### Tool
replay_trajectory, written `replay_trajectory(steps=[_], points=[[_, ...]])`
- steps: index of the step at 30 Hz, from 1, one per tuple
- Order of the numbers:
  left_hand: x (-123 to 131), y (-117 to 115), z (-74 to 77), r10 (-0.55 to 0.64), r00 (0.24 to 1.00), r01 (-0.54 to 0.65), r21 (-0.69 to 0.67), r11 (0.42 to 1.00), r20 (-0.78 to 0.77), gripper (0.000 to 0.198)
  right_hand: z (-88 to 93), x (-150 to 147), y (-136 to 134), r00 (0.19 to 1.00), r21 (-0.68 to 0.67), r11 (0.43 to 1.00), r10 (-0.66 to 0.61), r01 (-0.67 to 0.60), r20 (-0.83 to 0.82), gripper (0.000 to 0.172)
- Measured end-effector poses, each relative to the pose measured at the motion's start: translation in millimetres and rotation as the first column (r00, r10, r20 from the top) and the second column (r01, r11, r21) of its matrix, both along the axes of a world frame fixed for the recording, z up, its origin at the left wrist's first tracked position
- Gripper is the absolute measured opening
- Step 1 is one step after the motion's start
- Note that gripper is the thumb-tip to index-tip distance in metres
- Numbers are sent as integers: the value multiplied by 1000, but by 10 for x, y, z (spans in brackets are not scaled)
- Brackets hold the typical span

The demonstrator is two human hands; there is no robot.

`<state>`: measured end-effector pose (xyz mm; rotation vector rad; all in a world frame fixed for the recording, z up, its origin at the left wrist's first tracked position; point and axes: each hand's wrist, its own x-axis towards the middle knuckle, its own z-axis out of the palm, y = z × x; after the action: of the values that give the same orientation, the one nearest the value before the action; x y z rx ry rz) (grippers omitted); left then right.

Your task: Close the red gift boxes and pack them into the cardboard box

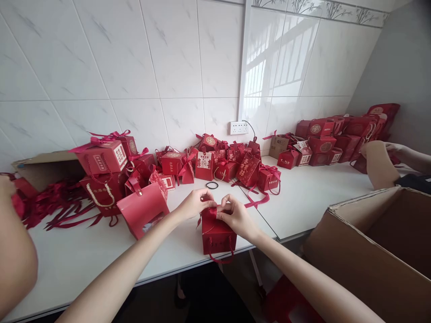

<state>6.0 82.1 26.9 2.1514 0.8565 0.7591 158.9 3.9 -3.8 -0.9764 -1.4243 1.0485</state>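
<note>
One small red gift box [218,237] stands upright at the front edge of the table [84,255]; the left hand [194,204] and the right hand [236,217] close on its top from either side, equally near, each pinching the red ribbon [211,211]. Fingers hide the knot, so whether it is tied cannot be told

Tabletop [77,255] lies open front-left; red boxes [215,163] crowd the back, seemingly wall-deep.
</note>
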Motion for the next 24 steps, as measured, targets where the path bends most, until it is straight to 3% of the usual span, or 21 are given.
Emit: replay_trajectory(steps=[10, 15, 20, 24], points=[[-63, -183, -84, 70, 997, -75, 202, 976, 31, 5, -11, 14, 16, 992, 4, 1000, 30, -30, -124, 39], [-106, -352, -82, 109, 991, -77, 337, 938, -77, 7, -19, 8, 31, 995, 42, 999, 11, -7, -103, 37], [-145, -505, -69, 84, 996, -81, 109, 991, -25, 20, -11, 11, 15, 999, 84, 995, -45, 45, -8, 28], [-117, -548, -99, 124, 991, -121, -51, 991, 57, 24, 19, 35, -15, 993, 111, 990, -94, 86, 70, 22]])
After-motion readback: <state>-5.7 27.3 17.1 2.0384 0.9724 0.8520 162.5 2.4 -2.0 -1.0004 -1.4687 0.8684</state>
